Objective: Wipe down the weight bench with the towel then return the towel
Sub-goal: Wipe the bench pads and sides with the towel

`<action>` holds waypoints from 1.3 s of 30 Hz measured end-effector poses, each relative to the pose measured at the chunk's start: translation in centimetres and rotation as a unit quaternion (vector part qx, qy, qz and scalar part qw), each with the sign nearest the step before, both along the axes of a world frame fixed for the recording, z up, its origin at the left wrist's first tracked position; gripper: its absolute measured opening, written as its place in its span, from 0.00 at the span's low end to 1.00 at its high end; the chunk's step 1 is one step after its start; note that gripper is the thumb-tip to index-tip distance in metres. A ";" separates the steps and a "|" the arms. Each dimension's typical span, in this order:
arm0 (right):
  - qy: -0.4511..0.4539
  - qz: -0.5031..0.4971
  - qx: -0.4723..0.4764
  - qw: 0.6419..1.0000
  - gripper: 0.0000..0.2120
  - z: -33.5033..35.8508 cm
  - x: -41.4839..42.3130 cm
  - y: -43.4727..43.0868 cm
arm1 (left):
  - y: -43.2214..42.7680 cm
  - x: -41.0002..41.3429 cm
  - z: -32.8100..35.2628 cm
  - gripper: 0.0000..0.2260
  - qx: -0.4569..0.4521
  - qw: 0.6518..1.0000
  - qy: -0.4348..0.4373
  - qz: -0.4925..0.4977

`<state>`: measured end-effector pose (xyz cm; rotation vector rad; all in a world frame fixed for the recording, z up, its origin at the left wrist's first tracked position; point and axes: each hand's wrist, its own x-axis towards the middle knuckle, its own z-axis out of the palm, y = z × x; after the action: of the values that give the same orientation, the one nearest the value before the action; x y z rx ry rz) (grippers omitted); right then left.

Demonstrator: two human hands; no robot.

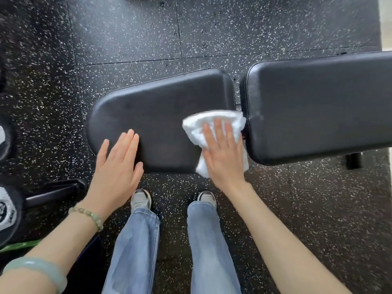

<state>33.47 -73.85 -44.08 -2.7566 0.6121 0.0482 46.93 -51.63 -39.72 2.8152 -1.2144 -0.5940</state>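
On the bench seat (159, 115), hands lie flat — left (117, 168) bare, right (222, 158) pressing towel (201, 126)

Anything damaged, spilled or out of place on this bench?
Nothing stands out. The white towel lies bunched under the right hand at the end of the seat pad, beside the back pad; both pads look intact. The left hand lies flat at its near edge.

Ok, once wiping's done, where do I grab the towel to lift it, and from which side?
Grip the crumpled middle of the towel from above: the right hand lies flat on it, so curling the fingers should gather the folds. The corner hanging off the near edge of the seat pad is a looser hold.
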 end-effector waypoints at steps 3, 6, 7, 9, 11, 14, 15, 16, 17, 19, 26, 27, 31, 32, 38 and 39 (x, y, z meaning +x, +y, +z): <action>0.010 -0.029 0.019 0.999 0.26 0.1 5.6 -3.9 | 0.3 0.0 0.1 0.28 0.002 1.000 -0.005 -0.015; 0.046 -0.060 0.024 0.997 0.30 0.5 9.0 -5.3 | -0.1 -0.3 0.2 0.27 -0.003 1.000 -0.008 -0.006; 0.039 -0.058 0.017 0.997 0.29 0.6 8.6 -5.0 | -0.3 -0.5 0.1 0.27 -0.003 1.000 -0.007 0.000; 0.016 -0.034 -0.002 0.999 0.27 0.5 6.0 -3.5 | -0.6 -0.8 0.0 0.27 -0.004 1.000 -0.004 0.013; 0.003 -0.016 -0.011 1.000 0.26 0.4 2.1 -1.2 | -0.6 -0.8 -0.1 0.28 -0.001 1.000 -0.005 0.014; 0.018 -0.003 -0.023 1.000 0.27 0.7 -2.5 2.3 | 0.1 -0.6 -0.2 0.27 -0.004 1.000 0.000 0.019; 0.024 0.003 -0.030 0.999 0.27 0.9 -3.1 3.4 | 0.5 -0.4 -0.2 0.28 -0.005 1.000 0.002 0.030; 0.027 0.016 -0.037 0.999 0.27 1.0 -3.1 4.3 | 1.0 -0.1 -0.1 0.28 -0.005 0.999 0.002 0.048; 0.025 0.037 -0.040 0.998 0.26 1.0 -2.5 5.3 | 1.6 0.3 -0.1 0.28 -0.004 0.998 0.002 0.068; 0.016 0.093 -0.036 0.995 0.27 0.9 -0.1 7.4 | 3.1 1.0 0.0 0.28 -0.002 0.995 -0.002 0.097; 0.011 0.220 -0.038 0.975 0.24 0.9 12.4 11.3 | 6.7 3.1 0.5 0.29 -0.008 0.993 0.004 0.117; 0.009 0.234 -0.046 0.971 0.24 0.9 13.8 10.8 | 6.9 3.5 0.4 0.29 -0.011 0.992 0.004 0.122; -0.022 0.250 -0.051 0.967 0.23 0.6 16.3 8.9 | 7.3 4.0 0.1 0.28 -0.010 0.997 0.019 0.079; -0.018 0.239 -0.054 0.969 0.23 0.6 16.2 8.5 | 7.3 3.8 0.1 0.28 -0.013 0.997 0.026 0.067; 0.083 0.033 -0.058 0.994 0.27 1.3 12.6 0.5 | 7.5 3.5 0.0 0.26 -0.037 0.997 0.035 0.051; 0.098 -0.009 -0.041 0.994 0.27 1.7 12.2 -0.6 | 7.6 3.5 -0.1 0.26 -0.036 0.998 0.033 0.049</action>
<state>45.64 -74.44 -42.34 -2.8473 0.7029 0.2983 50.48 -44.00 -39.78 2.7524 -1.0582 -0.6185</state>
